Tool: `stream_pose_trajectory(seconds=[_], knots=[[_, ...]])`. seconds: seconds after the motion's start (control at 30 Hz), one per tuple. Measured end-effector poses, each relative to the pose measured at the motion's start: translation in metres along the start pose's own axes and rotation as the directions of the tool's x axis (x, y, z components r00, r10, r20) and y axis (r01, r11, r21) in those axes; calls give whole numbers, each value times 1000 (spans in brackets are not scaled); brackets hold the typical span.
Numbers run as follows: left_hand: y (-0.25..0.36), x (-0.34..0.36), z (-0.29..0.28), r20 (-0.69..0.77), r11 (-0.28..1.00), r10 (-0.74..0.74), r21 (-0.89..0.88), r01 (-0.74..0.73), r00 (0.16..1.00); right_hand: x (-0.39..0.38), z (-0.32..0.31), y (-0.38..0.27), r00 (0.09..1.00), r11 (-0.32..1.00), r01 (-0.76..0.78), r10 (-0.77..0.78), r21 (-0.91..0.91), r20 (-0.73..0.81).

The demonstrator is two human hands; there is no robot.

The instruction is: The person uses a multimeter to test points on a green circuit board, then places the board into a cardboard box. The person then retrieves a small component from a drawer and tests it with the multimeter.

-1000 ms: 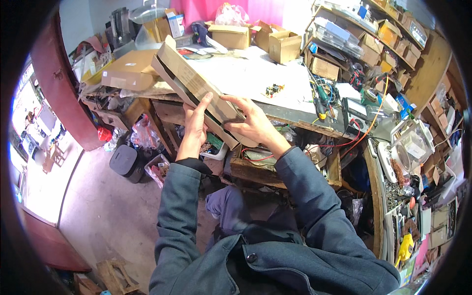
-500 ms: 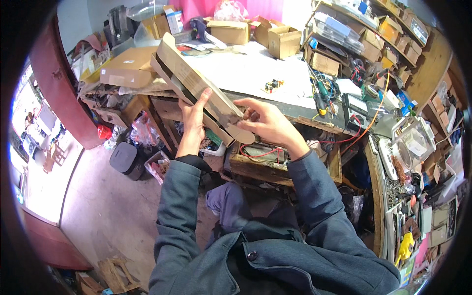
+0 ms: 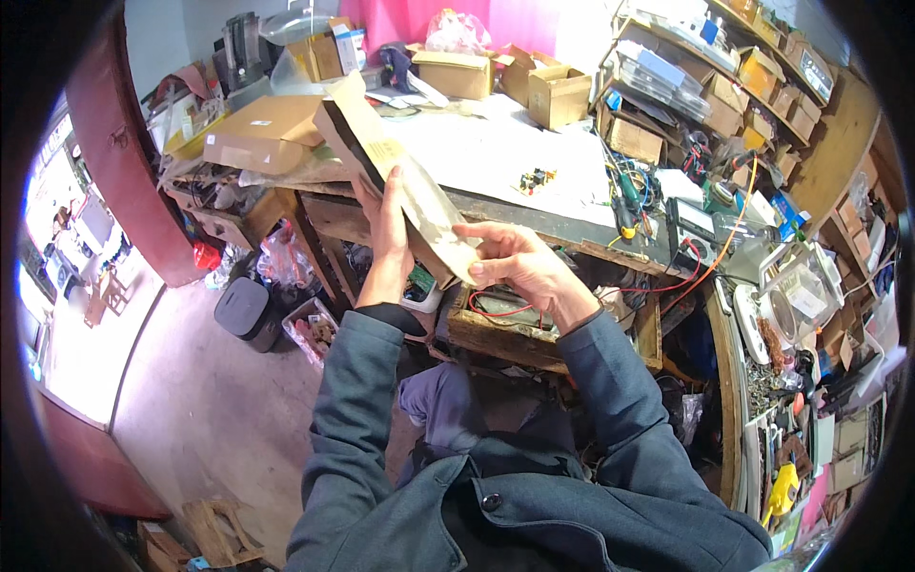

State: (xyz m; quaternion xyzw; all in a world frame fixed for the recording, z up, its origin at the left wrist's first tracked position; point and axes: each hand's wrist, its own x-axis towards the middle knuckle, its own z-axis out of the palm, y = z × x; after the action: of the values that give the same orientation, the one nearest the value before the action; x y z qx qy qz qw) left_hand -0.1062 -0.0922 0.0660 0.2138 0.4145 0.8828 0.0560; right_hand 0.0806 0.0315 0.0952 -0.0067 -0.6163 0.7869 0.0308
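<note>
On the bench (image 3: 583,231), cardboard boxes (image 3: 452,78) are lined along the back edge, a flat carton (image 3: 259,138) is set near the left edge, and small parts (image 3: 537,181) are clustered toward the front edge. A dark bin (image 3: 246,313) is placed on the floor (image 3: 214,410).

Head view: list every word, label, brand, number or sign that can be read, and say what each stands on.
No text is clear enough to quote.
Long brown cardboard box, held in the left hand: faint print, too blurred.
Flat brown cardboard carton, upper left: small white labels, too small.
Clear plastic container, far right: white label, too small.
</note>
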Motion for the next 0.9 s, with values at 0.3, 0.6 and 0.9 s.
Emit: stream_pose_trajectory(seconds=[0.3,0.6,0.9], knots=[[12,-5,1,17,995,-98,36,98,995,3,17,-13,993,776,114,-91,-620,69],[9,-8,-3,-70,983,-164,72,169,984,-1,39,-23,944,88,182,-293,-979,149],[15,1,-29,-7,987,-156,47,156,988,-14,58,-10,878,-84,251,-400,-964,263]])
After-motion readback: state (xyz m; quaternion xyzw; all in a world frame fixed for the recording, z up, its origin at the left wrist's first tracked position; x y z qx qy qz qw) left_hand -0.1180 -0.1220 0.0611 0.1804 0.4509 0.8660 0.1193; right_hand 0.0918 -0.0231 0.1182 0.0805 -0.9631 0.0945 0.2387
